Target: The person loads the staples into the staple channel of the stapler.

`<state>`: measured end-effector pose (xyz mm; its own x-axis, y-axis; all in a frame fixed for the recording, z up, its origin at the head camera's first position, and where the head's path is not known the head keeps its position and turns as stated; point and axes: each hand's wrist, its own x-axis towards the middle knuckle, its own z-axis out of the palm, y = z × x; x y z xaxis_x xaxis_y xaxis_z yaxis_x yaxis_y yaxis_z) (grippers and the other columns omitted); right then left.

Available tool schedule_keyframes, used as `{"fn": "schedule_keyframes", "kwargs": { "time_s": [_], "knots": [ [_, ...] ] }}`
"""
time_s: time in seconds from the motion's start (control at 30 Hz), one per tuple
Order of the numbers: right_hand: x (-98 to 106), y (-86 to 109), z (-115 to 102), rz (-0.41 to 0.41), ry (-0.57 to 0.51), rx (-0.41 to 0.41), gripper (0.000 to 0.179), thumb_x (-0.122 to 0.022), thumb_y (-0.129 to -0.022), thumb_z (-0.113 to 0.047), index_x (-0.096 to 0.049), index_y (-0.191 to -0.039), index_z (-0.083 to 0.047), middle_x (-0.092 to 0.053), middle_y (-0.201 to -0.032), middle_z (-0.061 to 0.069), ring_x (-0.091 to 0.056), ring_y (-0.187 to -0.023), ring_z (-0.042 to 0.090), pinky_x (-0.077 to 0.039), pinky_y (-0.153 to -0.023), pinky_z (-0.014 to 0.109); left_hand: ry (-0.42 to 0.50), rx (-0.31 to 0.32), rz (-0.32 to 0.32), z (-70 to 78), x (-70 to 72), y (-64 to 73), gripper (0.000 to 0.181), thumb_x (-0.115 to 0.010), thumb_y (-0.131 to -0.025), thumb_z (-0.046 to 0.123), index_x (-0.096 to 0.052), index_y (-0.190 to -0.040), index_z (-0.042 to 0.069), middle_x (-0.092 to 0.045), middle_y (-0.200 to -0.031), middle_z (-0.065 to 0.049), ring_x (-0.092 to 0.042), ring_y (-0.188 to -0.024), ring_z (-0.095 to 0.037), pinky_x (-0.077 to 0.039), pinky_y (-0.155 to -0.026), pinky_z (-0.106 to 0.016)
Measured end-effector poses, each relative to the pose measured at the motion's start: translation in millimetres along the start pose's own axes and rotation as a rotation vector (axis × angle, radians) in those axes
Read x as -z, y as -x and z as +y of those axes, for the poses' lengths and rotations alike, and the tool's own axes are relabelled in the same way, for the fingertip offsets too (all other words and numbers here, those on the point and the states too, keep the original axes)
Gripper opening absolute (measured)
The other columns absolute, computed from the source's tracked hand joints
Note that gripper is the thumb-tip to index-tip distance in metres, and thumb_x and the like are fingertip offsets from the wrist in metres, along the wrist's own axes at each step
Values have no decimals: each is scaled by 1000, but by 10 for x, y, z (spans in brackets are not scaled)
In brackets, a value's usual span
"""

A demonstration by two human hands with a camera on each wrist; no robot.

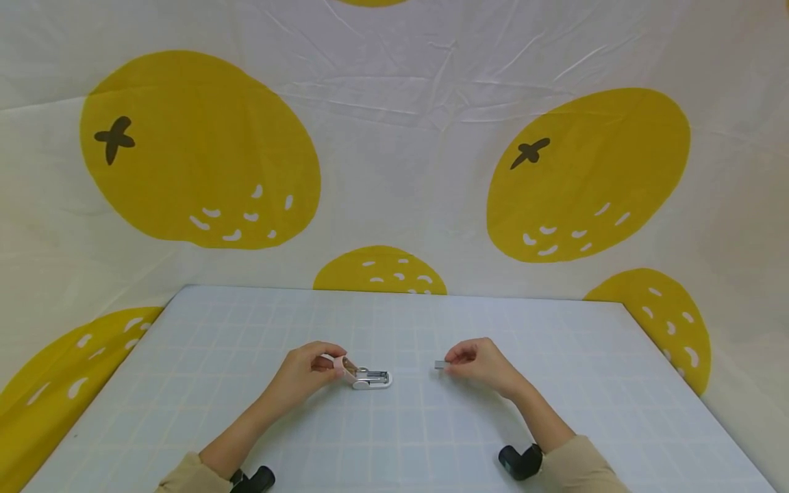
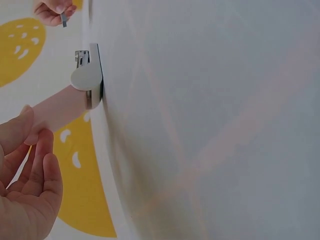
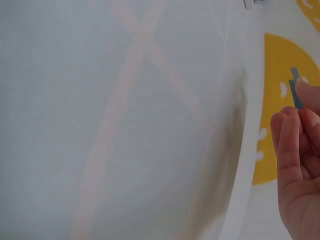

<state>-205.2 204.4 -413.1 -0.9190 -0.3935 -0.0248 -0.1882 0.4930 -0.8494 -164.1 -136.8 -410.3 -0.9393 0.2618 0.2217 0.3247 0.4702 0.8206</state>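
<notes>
A small pink-and-white stapler (image 1: 371, 385) sits on the table with its top swung open and the metal staple channel bare. My left hand (image 1: 302, 370) pinches the end of the pink top (image 2: 60, 107) between thumb and fingers, to the left of the white base (image 2: 86, 76). Off to the right, my right hand (image 1: 483, 366) holds a short grey strip of staples (image 1: 440, 365) between thumb and fingertips. That strip (image 3: 295, 89) sticks out past the thumb in the right wrist view and is apart from the stapler.
The table (image 1: 394, 445) has a pale checked cover. Behind it hangs a white cloth (image 1: 401, 137) with big yellow fruit prints. A black wrist device shows at each forearm, the left one (image 1: 254, 479) and the right one (image 1: 520, 462).
</notes>
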Motion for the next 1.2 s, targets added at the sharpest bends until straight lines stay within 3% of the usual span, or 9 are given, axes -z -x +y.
{"fn": "schedule_keyframes", "kwargs": {
  "time_s": [0.47, 0.87, 1.2],
  "knots": [
    [-300, -227, -191, -33, -33, 14, 17, -76, -78, -13, -70, -89, -1, -66, -79, 3, -57, -71, 15, -49, -67, 22, 47, 33, 1, -42, 10, -10, 26, -74, -78, 8, -66, -102, 3, -64, -102, -9, -62, -81, -15, -52, -74, -23],
    [-648, -371, -337, -40, 37, 89, 12, -77, -76, -11, -71, -85, -4, -64, -73, -2, -55, -64, 10, -49, -61, 21, 51, 26, -5, -57, 16, -3, 26, -74, -78, 7, -66, -102, 3, -65, -102, -9, -63, -82, -16, -52, -74, -23],
    [-794, -361, -467, -44, 133, 171, 7, -74, -76, -4, -71, -82, -4, -60, -69, -4, -53, -63, 8, -48, -58, 20, 49, 46, 3, -35, 8, -8, 27, -74, -78, 8, -66, -104, 2, -65, -102, -7, -62, -83, -15, -52, -76, -24]
  ]
}}
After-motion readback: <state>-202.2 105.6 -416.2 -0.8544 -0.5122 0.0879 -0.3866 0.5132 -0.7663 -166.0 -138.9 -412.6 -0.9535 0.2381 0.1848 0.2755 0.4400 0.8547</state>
